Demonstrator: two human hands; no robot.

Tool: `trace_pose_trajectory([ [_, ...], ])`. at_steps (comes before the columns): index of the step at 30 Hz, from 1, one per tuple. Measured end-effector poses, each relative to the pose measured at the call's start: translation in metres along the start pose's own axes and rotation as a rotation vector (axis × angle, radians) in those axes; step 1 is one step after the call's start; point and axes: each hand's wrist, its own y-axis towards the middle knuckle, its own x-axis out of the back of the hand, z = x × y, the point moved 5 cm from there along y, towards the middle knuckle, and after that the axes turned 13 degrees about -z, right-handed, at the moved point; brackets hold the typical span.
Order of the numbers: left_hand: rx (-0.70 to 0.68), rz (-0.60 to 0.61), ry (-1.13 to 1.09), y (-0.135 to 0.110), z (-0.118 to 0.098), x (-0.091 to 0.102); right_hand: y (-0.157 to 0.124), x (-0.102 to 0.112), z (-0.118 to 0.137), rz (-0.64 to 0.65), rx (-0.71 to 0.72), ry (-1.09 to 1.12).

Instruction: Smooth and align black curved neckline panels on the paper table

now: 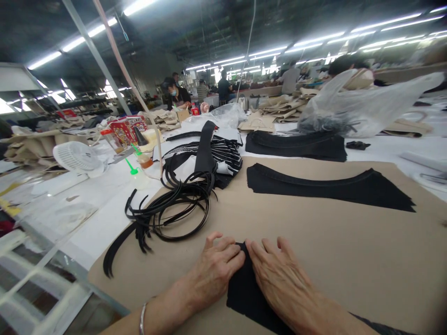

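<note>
Both my hands rest on a black fabric piece (244, 291) that lies on a brown cardboard sheet (314, 232) at the near edge of the table. My left hand (216, 267) has its fingers curled down onto the fabric's left tip. My right hand (279, 274) lies flat on the fabric, fingers stretched forward and close together. The fingertips of the two hands nearly meet at the fabric's top corner. A silver bangle (142, 318) circles my left wrist.
A tangle of thin black curved strips (171, 209) lies left of my hands. A long black curved fabric piece (331, 186) and a black stack (296, 145) lie farther back. A white fan (78, 158), glue bottles (139, 160), plastic bags (359, 104) and other workers are beyond.
</note>
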Motion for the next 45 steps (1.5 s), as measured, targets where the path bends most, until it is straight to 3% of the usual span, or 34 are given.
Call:
trace_pose_trajectory([
  [4, 0.024, -0.003, 0.007, 0.000, 0.001, 0.000, 0.008, 0.014, -0.003, 0.040, 0.023, 0.013],
  [11, -0.002, 0.005, 0.028, 0.001, 0.000, 0.000, 0.017, 0.012, -0.002, 0.043, 0.039, -0.009],
  [15, 0.020, 0.022, 0.046, 0.002, 0.001, 0.000, 0.024, 0.031, -0.013, 0.148, -0.031, 0.078],
  [20, 0.057, -0.014, -0.034, 0.007, 0.004, 0.009, -0.004, 0.059, -0.044, 0.184, -0.202, 0.153],
  [26, 0.191, -0.132, -0.050, 0.033, -0.011, 0.021, -0.027, 0.074, -0.040, 0.194, -0.262, 0.191],
  [28, 0.229, -0.081, -0.086, 0.043, -0.027, 0.014, -0.026, 0.075, -0.037, 0.206, -0.272, 0.181],
  [33, 0.261, 0.254, -0.224, 0.055, -0.059, -0.020, -0.022, 0.075, -0.038, 0.268, -0.344, 0.197],
  [45, 0.239, 0.388, -0.276, 0.070, -0.058, -0.027, -0.021, 0.071, -0.044, 0.258, -0.413, 0.291],
])
